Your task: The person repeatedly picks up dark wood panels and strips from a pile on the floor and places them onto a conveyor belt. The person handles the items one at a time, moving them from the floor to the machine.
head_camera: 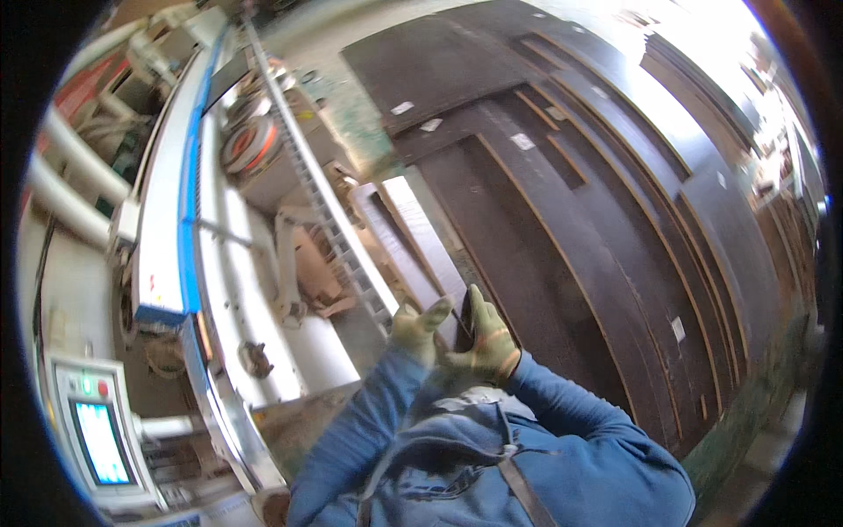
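In front of my body are long narrow boards [421, 230] with pale, shiny faces and a dark gap between them. My left hand [418, 329], in a light work glove, grips their near end from the left, thumb on top. My right hand [489, 341], gloved as well, holds that end from the right, its fingers stretched along the side and thumb pointing inward. A dark piece [466, 329] shows between the two hands. The undersides of the boards and some fingertips are hidden.
Dark-faced panels [566, 217] with light brown edges lie in overlapping layers on the right. On the left runs a long machine with a blue-edged beam [188, 197], a slotted rail [316, 171] and a lit control panel [99, 428]. Tape rolls [250, 145] and cardboard [316, 270] sit between.
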A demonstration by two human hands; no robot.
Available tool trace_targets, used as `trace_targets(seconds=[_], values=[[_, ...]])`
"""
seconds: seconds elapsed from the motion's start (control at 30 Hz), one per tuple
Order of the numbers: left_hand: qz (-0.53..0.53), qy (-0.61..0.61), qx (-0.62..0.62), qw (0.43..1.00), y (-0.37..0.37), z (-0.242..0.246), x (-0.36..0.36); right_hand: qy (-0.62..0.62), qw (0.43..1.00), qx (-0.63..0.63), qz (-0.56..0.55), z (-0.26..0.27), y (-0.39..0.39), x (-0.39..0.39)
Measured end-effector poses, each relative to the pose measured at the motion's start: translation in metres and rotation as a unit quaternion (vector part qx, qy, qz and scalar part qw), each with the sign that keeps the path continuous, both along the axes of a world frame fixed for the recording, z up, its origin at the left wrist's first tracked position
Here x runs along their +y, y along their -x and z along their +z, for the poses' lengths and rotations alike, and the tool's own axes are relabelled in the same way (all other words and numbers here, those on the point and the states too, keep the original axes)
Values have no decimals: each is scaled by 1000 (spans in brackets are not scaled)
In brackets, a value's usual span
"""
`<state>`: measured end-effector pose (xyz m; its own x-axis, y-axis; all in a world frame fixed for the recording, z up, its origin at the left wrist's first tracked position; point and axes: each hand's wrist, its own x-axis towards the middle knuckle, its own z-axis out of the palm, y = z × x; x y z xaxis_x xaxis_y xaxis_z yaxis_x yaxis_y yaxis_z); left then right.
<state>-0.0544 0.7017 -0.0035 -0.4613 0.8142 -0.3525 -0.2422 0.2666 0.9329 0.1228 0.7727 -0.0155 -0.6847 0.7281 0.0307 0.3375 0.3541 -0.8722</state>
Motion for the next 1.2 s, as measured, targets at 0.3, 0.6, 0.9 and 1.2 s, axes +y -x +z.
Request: trace_targets(seconds=[0.3,0.6,0.9,1.2], values=[[194,-97,-79,973,31,37,-84,57,966,142,208,7,47,-45],[309,-113,7,944,94,76,-314,318,895,164,267,3,106,-176],[452,-46,78,887,198,26,-581,152,928,156,303,-25,230,-352],[446,-87,306,836,218,-48,-623,-272,905,-151,290,17,327,-439]])
